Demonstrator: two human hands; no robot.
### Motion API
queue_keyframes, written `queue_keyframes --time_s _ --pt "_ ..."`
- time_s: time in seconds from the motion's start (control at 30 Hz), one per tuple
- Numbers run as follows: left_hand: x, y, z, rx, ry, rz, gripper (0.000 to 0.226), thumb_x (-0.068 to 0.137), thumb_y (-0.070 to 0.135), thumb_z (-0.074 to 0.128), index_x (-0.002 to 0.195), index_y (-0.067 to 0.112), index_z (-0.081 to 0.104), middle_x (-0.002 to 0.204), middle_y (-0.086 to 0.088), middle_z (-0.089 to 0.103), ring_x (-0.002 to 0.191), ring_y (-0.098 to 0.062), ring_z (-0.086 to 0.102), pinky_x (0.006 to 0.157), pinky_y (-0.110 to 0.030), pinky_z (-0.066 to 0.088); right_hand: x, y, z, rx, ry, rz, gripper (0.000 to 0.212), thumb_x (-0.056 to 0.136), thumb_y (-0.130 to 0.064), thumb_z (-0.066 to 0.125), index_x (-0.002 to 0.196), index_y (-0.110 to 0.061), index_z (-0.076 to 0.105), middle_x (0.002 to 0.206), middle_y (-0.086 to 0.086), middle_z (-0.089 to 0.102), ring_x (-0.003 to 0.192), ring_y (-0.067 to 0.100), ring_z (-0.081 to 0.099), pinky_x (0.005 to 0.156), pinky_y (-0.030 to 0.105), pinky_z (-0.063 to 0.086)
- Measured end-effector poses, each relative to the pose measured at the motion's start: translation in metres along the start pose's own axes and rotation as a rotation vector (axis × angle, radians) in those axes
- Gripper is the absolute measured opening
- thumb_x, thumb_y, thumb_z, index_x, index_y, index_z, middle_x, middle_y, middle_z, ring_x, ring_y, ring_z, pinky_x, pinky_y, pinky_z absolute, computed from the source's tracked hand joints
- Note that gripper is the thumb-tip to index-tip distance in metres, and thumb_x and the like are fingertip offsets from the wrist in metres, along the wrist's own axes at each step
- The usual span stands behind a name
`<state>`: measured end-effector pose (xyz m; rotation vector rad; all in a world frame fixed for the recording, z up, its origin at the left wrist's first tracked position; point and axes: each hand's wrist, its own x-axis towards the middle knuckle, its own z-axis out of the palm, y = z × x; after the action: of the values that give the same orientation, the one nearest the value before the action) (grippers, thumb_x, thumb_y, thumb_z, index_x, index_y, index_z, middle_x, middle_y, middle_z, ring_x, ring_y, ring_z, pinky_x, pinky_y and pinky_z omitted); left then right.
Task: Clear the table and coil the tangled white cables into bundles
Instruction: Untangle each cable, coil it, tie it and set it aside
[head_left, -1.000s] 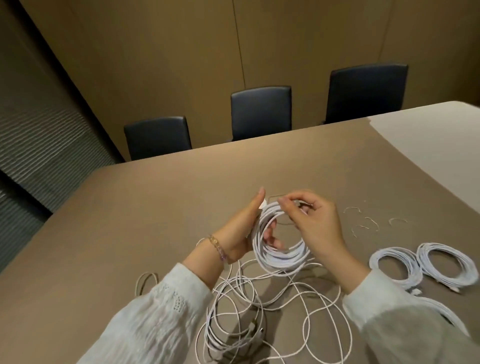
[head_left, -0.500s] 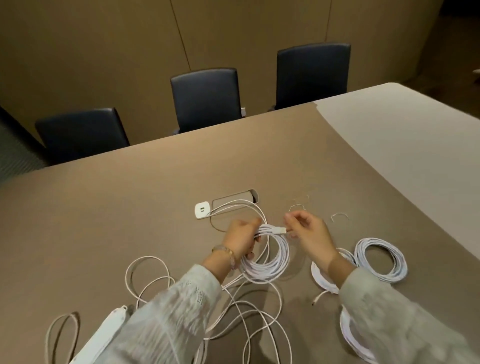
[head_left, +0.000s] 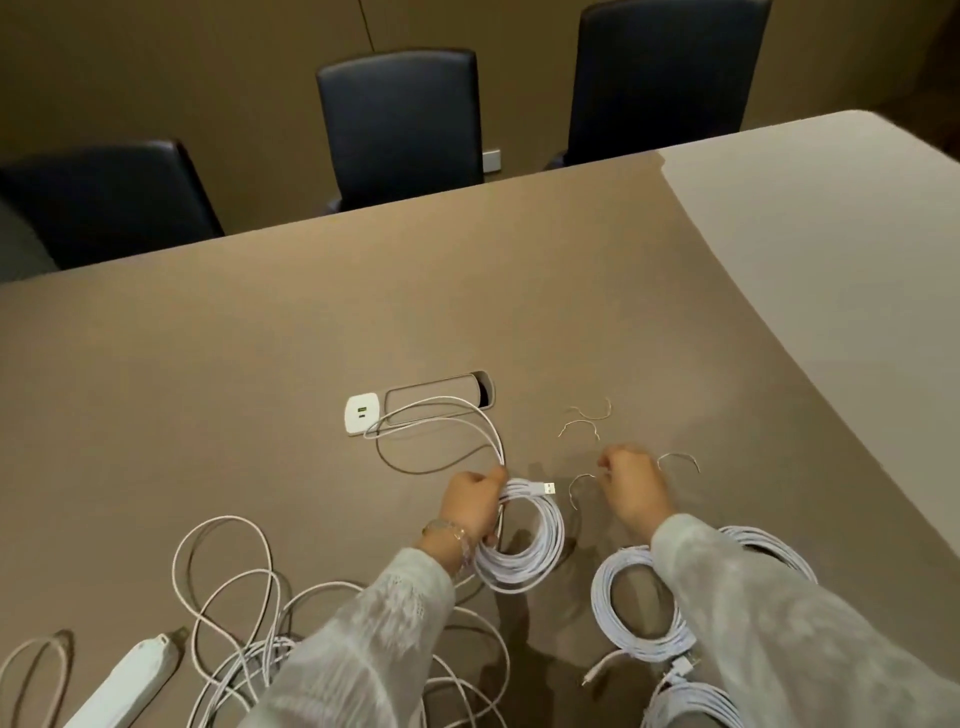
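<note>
My left hand (head_left: 472, 501) grips the top of a white cable coil (head_left: 524, 561) that hangs down onto the brown table (head_left: 208, 364). The coil's USB plug (head_left: 545, 487) sticks out to the right of my fist. One loose loop of cable (head_left: 441, 410) runs from my fist out across the table. My right hand (head_left: 631, 486), a little blurred, is to the right of the coil with fingers curled, pinching the end of a thin wire twist tie (head_left: 575, 483). More tangled white cable (head_left: 234, 597) lies at the lower left, partly under my left sleeve.
Finished coils (head_left: 623, 618) lie under my right forearm, with another (head_left: 696, 701) at the bottom edge. Three spare twist ties (head_left: 579, 428) lie beyond my right hand. A white power strip (head_left: 130, 680) is at lower left. A table socket (head_left: 362, 413) and cable hatch (head_left: 436, 392) sit mid-table. Dark chairs (head_left: 400, 119) stand behind.
My right hand let go of the cable end and moved right and down to a twist tie. The left hand lowered the coil toward the table. The view tilted down.
</note>
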<state>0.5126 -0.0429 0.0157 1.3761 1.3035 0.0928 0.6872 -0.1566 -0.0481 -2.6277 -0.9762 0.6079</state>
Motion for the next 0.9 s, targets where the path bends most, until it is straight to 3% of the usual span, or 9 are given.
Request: queue_keyframes --time_s 0.17,0.3,0.37,0.43,0.5,0.57,0.67,0.77,0.9 --pt "0.011 -0.002 0.007 0.026 0.020 -0.031 0.040 0.093 0.029 0.055 0.061 0.007 0.053 0.040 -0.002 0.042 0.028 -0.017 0.040 0.039 -0.020 0.034 0.012 -0.003 0.009 -0.267 -0.030 0.004 0.024 0.092 -0.009 0.053 0.115 -0.008 0.061 0.119 0.011 0.055 0.113 0.031 0.055 0.090 0.036 0.045" --pt "0.016 -0.003 0.006 0.019 0.034 -0.045 0.041 0.092 0.031 0.055 0.058 0.007 0.055 0.035 0.000 0.043 0.034 -0.022 0.042 0.053 -0.031 0.041 0.017 -0.002 0.019 -0.345 -0.041 -0.036 0.032 0.092 -0.005 0.048 0.124 -0.004 0.053 0.126 0.012 0.051 0.121 0.030 0.046 0.099 0.037 0.040" --pt "0.015 -0.003 0.005 0.026 0.038 -0.059 0.039 0.091 0.031 0.055 0.062 0.006 0.058 0.035 0.002 0.043 0.035 -0.021 0.042 0.054 -0.029 0.041 0.017 -0.002 0.021 -0.346 -0.025 -0.061 0.034 0.092 -0.002 0.045 0.126 -0.005 0.049 0.128 0.013 0.050 0.123 0.029 0.045 0.101 0.036 0.037" --pt "0.011 -0.002 0.002 0.018 0.046 -0.075 0.037 0.092 0.029 0.053 0.066 0.004 0.058 0.035 0.002 0.042 0.029 -0.016 0.040 0.043 -0.022 0.037 0.015 -0.006 0.018 -0.247 -0.019 -0.060 0.028 0.093 -0.002 0.042 0.120 -0.004 0.051 0.123 0.016 0.054 0.119 0.033 0.049 0.097 0.038 0.039" --pt "0.010 0.000 -0.001 0.016 0.048 -0.075 0.037 0.093 0.028 0.052 0.065 0.005 0.058 0.036 0.002 0.043 0.032 -0.016 0.040 0.042 -0.022 0.038 0.016 -0.012 0.011 0.043 0.007 -0.060 0.015 0.095 -0.006 0.046 0.107 -0.003 0.055 0.109 0.018 0.059 0.106 0.036 0.056 0.087 0.040 0.043" --pt "0.008 0.000 -0.004 0.031 0.041 -0.074 0.037 0.093 0.029 0.051 0.064 0.006 0.060 0.036 0.003 0.044 0.036 -0.017 0.041 0.043 -0.022 0.039 0.010 -0.025 -0.004 0.368 0.048 -0.069 0.011 0.093 -0.008 0.055 0.102 -0.002 0.059 0.092 0.009 0.061 0.087 0.027 0.060 0.080 0.036 0.046" --pt "0.004 -0.002 -0.009 0.021 0.037 -0.075 0.041 0.094 0.031 0.049 0.065 0.006 0.061 0.040 0.001 0.043 0.037 -0.018 0.040 0.044 -0.023 0.038 -0.013 -0.050 -0.041 0.703 0.144 -0.123 0.018 0.090 -0.007 0.063 0.107 -0.005 0.067 0.079 -0.006 0.060 0.069 0.001 0.054 0.068 0.010 0.044" --pt "0.000 -0.003 -0.013 -0.006 0.046 -0.071 0.043 0.093 0.033 0.049 0.062 0.005 0.060 0.039 0.000 0.040 0.033 -0.019 0.037 0.044 -0.023 0.037 -0.053 -0.069 -0.067 0.739 0.123 -0.301 0.014 0.088 -0.012 0.066 0.099 -0.019 0.071 0.079 -0.015 0.063 0.068 -0.007 0.055 0.064 0.007 0.041" --pt "-0.013 0.002 -0.020 -0.069 0.042 -0.065 0.039 0.094 0.033 0.050 0.066 0.006 0.053 0.038 0.000 0.037 0.032 -0.018 0.034 0.043 -0.023 0.035 -0.103 -0.075 -0.067 0.628 0.032 -0.563 0.010 0.086 -0.010 0.068 0.092 -0.015 0.074 0.082 -0.013 0.062 0.074 0.005 0.056 0.067 0.010 0.039"
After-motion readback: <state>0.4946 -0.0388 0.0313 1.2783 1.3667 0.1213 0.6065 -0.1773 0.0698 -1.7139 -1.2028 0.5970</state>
